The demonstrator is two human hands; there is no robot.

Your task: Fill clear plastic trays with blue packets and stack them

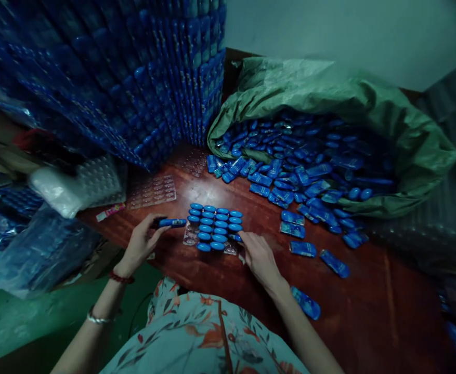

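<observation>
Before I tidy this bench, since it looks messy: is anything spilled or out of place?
Yes. Blue packets have spilled from the green sack across the wooden table; one stray packet lies apart beside the right hand. The left hand holds a blue piece beside the neatly filled tray.

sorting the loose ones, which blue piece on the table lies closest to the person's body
The single blue piece beside the right forearm, near the table's front edge; the other loose ones lie farther back toward the green sack.

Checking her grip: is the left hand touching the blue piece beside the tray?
Touching. The head view shows the left hand pinching the blue piece between its fingertips.
</observation>
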